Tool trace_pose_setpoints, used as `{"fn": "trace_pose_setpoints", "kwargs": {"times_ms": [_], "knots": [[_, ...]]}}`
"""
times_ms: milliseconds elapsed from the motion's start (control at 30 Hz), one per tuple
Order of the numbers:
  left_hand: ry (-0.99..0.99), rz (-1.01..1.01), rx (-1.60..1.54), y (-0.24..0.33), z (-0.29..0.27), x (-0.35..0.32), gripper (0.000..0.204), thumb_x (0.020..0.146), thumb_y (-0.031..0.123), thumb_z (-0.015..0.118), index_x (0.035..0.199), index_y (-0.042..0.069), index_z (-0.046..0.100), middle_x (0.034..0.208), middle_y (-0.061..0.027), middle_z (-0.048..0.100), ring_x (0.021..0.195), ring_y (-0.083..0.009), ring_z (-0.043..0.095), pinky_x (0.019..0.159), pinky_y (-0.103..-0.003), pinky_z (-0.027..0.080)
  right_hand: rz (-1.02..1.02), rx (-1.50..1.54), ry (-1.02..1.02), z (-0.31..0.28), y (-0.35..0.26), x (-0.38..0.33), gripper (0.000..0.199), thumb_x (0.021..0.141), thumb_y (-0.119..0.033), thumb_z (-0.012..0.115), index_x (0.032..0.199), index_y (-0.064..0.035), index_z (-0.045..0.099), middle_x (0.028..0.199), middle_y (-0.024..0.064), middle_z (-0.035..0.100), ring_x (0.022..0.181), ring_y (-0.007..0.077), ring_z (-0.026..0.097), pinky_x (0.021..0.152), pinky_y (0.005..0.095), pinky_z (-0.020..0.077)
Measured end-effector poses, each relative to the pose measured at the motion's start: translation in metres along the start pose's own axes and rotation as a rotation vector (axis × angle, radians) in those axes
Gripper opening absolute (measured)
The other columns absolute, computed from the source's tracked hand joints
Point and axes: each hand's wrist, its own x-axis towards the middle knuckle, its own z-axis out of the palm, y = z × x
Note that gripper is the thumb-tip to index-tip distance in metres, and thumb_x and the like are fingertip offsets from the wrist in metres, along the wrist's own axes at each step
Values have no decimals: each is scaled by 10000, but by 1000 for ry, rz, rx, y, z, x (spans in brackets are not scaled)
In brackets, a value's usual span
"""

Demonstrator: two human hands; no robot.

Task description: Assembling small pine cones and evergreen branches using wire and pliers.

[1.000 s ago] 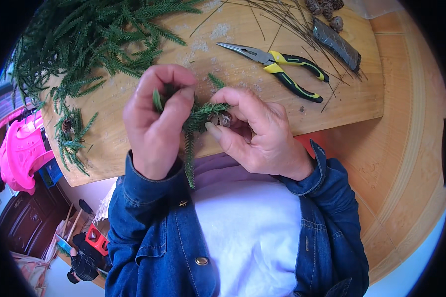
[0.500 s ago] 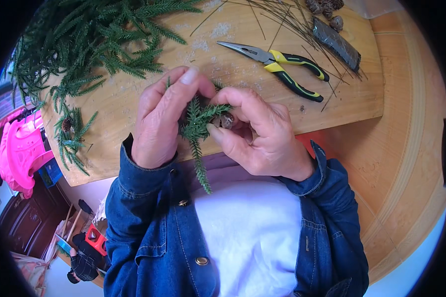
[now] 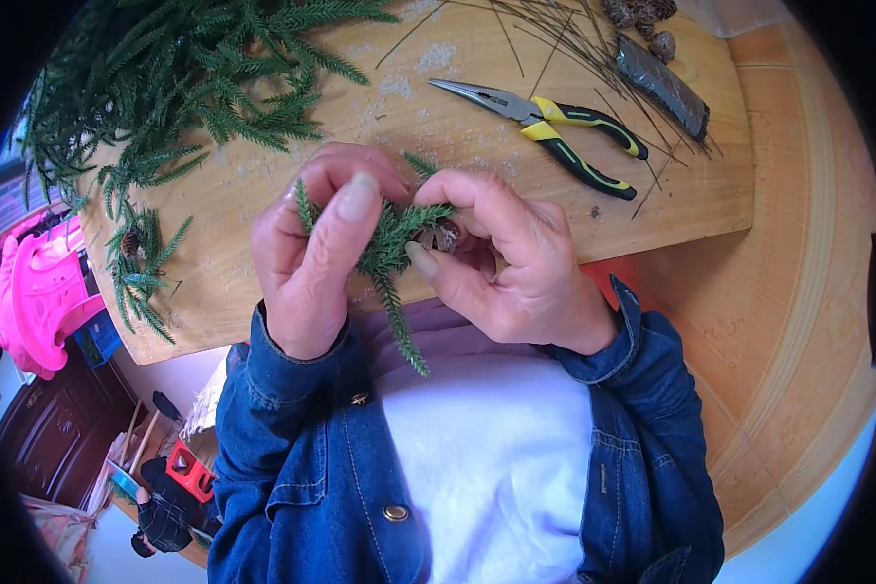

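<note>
Over the near edge of the wooden board (image 3: 263, 292), both hands meet around a small evergreen sprig (image 3: 391, 255). Sprig long axis runs roughly top to bottom in the view, slightly slanted: upper tufts fan out between the fingers, and the free tip hangs down toward the person's chest, ending over the pale purple garment. Left hand (image 3: 311, 263) is closed around the upper left part of the sprig, thumb laid flat across the needles; right hand (image 3: 511, 268) pinches the sprig's upper right end together with a small brownish cone-like piece (image 3: 442, 236), thumb and forefinger together on it. That piece is mostly covered by fingers; its exact kind cannot be told. Sprig texture: short, stiff, dark green needles on thin stems. Board: pale, unfinished wood with scattered dust and crumbs, lying on a round orange-brown table (image 3: 798, 321). Behind the hands, long-nose pliers (image 3: 545, 131) with yellow-and-black handles lie flat, jaws pointing left. Farther back right, a dark flat bundle (image 3: 662, 86) and thin wires (image 3: 555, 39), with small cones (image 3: 642, 15) cut off by the top edge. Loose evergreen branches (image 3: 185, 88) pile at upper left, partly running off the board.
</note>
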Motion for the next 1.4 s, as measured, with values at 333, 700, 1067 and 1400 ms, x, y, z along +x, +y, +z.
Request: {"fn": "trace_pose_setpoints", "kwargs": {"times_ms": [333, 700, 1067, 1400], "knots": [[70, 216, 242, -1, 7, 2, 122, 853, -18, 502, 952, -41, 569, 1007, -110, 562, 927, -147, 525, 834, -258, 409, 1, 2, 19, 2, 6, -3, 347, 782, 10, 662, 1101, 31, 527, 739, 34, 598, 618, 43, 546, 541, 181, 442], [95, 38, 283, -3, 7, -5, 169, 815, -77, 469, 929, -44, 590, 1030, -100, 560, 935, -154, 531, 822, -247, 415, 9, 9, 24, 4, 7, -4, 327, 771, 10, 662, 1075, 24, 540, 689, 19, 593, 588, 30, 539, 498, 176, 417], [-65, 120, 316, -11, -3, -7, 157, 857, -66, 463, 945, -39, 590, 955, -64, 581, 881, -118, 536, 792, -237, 423, -20, -16, 30, 9, 9, -6, 323, 750, 14, 667, 1051, 17, 551, 623, 10, 577, 534, 29, 520, 465, 182, 408], [39, 11, 140, -14, 21, -7, 123, 927, 40, 490, 962, -37, 579, 943, -62, 586, 861, -111, 532, 777, -230, 420, -24, -30, 57, -3, 13, -10, 326, 741, 18, 675, 1043, 16, 552, 619, 11, 573, 531, 27, 514, 462, 176, 397]]}}
